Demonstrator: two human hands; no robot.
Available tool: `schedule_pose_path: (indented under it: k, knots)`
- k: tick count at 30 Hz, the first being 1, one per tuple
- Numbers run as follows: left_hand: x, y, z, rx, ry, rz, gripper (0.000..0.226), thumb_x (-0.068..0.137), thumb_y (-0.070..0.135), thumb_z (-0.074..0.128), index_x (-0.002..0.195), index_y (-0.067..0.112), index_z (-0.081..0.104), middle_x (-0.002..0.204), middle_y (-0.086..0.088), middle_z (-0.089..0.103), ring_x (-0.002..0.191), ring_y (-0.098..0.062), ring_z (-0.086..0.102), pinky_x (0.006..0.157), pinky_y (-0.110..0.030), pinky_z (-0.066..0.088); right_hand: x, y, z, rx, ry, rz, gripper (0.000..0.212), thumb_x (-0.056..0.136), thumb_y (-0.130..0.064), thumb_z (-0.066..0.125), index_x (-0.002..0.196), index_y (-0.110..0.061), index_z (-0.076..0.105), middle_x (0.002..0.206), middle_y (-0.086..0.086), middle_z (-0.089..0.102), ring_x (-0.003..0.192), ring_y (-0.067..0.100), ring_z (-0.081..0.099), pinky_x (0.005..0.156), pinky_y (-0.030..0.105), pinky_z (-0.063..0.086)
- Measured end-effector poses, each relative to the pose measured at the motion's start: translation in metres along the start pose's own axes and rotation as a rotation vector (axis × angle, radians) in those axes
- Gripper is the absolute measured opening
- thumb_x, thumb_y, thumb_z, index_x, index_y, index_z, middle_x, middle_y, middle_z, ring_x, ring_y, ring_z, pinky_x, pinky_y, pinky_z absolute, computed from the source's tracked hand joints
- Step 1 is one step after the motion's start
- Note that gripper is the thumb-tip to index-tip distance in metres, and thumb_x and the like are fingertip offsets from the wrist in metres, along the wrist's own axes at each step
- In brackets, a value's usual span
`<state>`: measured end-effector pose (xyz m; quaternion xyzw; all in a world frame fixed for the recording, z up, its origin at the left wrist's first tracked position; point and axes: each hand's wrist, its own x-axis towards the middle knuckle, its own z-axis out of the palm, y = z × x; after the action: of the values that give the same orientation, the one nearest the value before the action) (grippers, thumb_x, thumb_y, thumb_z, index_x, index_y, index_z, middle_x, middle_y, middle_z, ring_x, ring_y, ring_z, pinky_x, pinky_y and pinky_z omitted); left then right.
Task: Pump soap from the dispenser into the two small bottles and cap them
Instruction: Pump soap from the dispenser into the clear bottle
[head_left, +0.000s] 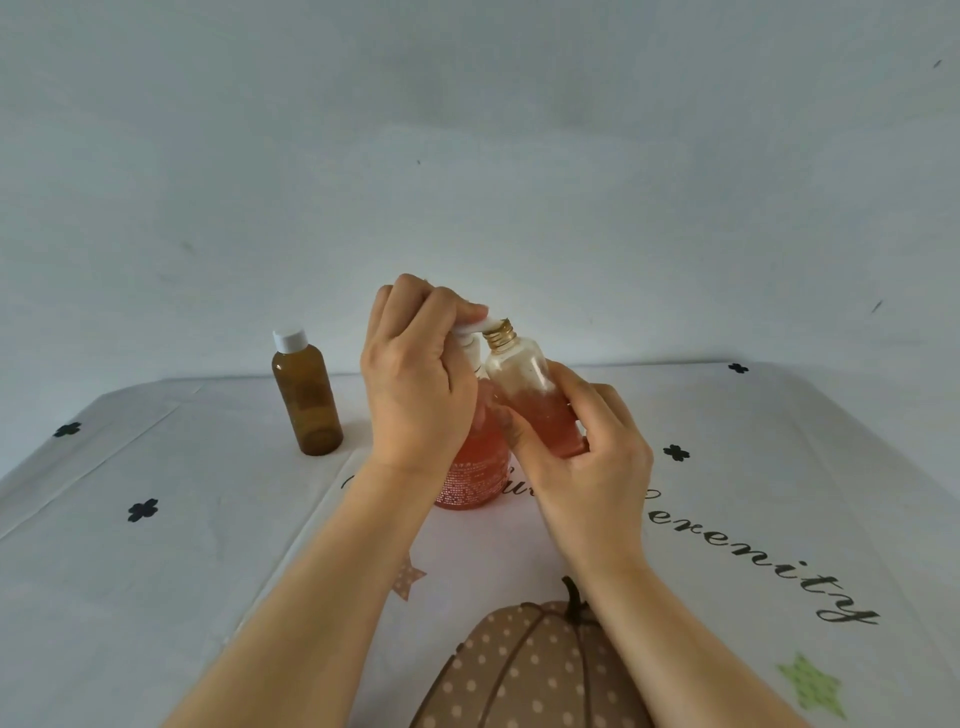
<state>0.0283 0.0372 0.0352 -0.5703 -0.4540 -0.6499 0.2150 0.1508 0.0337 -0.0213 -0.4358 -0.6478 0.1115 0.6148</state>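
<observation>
While the left hand (415, 374) sits at frame centre with its fingers curled down over the white pump head (475, 327), the right hand (587, 457) just to its right grips the clear small bottle (530, 395) around the lower body, fingers and thumb wrapped about it. Bottle tilted, neck leaning up and left. Its gold threaded mouth is uncapped and sits right at the tip of the pump nozzle. Contents: pink-orange liquid in the lower part, whitish foam or film on the wall above it. Dispenser (475, 467) stands upright on the tablecloth below and behind both hands. Its body shows pink-orange liquid and small pale print, and its neck is mostly hidden by the left hand. Cannot tell how far the pump is pressed down. Amber small bottle (306, 400) stands upright left of centre, apart from the dispenser, with its white cap (288, 339) on; fill level not readable through the dark wall. Tablecloth (156, 571) is white with black clover marks and black script lettering running to the lower right. It also carries a dotted brown pumpkin print (530, 670) at bottom centre and a green star (810, 686) at lower right. Plain pale wall (467, 130) fills the upper half.
</observation>
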Motion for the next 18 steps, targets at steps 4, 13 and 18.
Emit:
schedule_pose_path:
  k: [4, 13, 18]
  knots:
    - [-0.0028, 0.0021, -0.005, 0.009, -0.054, 0.053, 0.035, 0.079, -0.012, 0.04, 0.096, -0.001, 0.069, 0.096, -0.005, 0.058, 0.089, -0.022, 0.057, 0.073, -0.031, 0.049, 0.002, -0.0047, 0.0032, 0.036, 0.03, -0.013, 0.057, 0.077, -0.059, 0.067, 0.12, -0.022, 0.068, 0.096, -0.011, 0.065, 0.088, 0.009, 0.064, 0.075, 0.018, 0.051]
    - [-0.0012, -0.0018, -0.0097, 0.064, -0.065, 0.065, 0.031, 0.081, -0.012, 0.046, 0.098, -0.002, 0.07, 0.097, -0.012, 0.065, 0.093, -0.021, 0.061, 0.109, -0.039, 0.038, 0.0028, -0.0054, 0.0041, 0.029, 0.029, -0.048, 0.058, 0.078, -0.059, 0.068, 0.119, -0.02, 0.067, 0.097, -0.011, 0.065, 0.086, 0.008, 0.063, 0.073, 0.016, 0.05]
    - [-0.0003, -0.0024, -0.0099, 0.062, -0.073, 0.083, 0.03, 0.08, -0.012, 0.048, 0.099, -0.001, 0.07, 0.098, -0.012, 0.066, 0.094, -0.022, 0.061, 0.105, -0.044, 0.041, 0.0029, -0.007, 0.0036, 0.038, 0.028, -0.043, 0.059, 0.077, -0.062, 0.066, 0.118, -0.019, 0.067, 0.097, -0.011, 0.066, 0.087, 0.011, 0.064, 0.073, 0.018, 0.051]
